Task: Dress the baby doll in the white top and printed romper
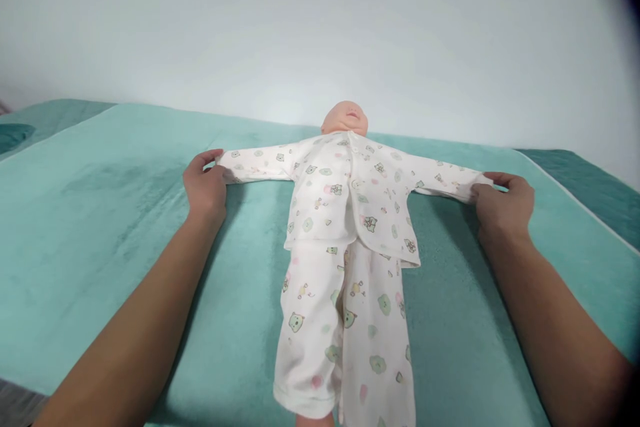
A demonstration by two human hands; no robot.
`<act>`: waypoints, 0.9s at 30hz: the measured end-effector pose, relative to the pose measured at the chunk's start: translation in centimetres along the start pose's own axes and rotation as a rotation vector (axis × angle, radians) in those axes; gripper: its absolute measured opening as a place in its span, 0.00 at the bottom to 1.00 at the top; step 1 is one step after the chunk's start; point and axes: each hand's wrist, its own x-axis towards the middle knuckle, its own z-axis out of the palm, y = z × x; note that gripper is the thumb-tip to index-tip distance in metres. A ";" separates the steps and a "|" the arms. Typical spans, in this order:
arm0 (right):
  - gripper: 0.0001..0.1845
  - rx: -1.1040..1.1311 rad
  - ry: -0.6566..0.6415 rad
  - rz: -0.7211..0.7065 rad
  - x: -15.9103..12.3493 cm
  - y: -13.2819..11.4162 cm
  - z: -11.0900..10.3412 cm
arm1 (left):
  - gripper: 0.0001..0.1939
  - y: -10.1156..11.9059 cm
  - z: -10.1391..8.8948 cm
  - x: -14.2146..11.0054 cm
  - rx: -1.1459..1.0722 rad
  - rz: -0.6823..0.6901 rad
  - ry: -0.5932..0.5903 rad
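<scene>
A baby doll (346, 117) lies on its back with its head toward the wall. It wears a white baby shirt (325, 193) printed with small green and pink animals, and matching pants (375, 333). Both shirt sleeves are stretched out sideways. My left hand (206, 180) pinches the cuff of the sleeve on the left. On the other side, my right hand (504, 203) grips the end of the right-hand sleeve. The doll's hands do not show. One foot (314, 421) peeks out under the left pant leg at the bottom edge.
A turquoise plush cover (125, 267) lies under the doll. Darker green cloth (590, 180) borders it at the right, and more shows at the far left. A plain pale wall (250, 27) rises directly behind. Some grey floor (20, 403) shows at the lower left.
</scene>
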 end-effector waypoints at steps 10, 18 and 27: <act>0.20 0.008 0.077 -0.157 -0.7 -4.3 -0.5 | 0.14 0.9 -0.4 -1.3 0.178 0.284 -0.040; 0.23 -0.122 -0.112 -0.278 -1.2 -5.7 -0.2 | 0.23 1.5 0.5 -3.1 0.602 0.686 -0.440; 0.26 -0.238 -0.221 -0.340 -2.0 -6.4 -0.2 | 0.26 1.6 0.8 -3.6 0.699 0.722 -0.491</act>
